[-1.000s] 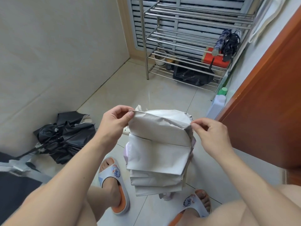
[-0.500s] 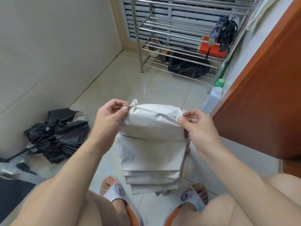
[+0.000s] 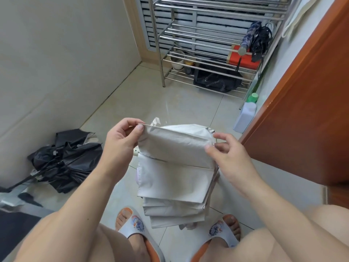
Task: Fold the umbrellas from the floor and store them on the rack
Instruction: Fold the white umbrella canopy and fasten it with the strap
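Head view showed the pale grey umbrella held up between the knees, above the tiled floor, its canopy panels layered flat and hanging down toward the sandalled feet. The left hand pinched the top left corner of the upper fold between thumb and forefinger, as it had half a second earlier. The right hand had shifted: its thumb and fingers, before nipping the upper right edge, now sat lower on the right side of that fold, curled onto the fabric near the crease. The fold's top edge looked more rounded and bunched than before. A black umbrella lay crumpled and unfolded on the floor by the left wall, in the same place. Farther off stood the metal rack, with a folded blue patterned umbrella and a dark one resting on a red box on its right side, unchanged. A white bottle with a green cap stood beside the rack's right leg.
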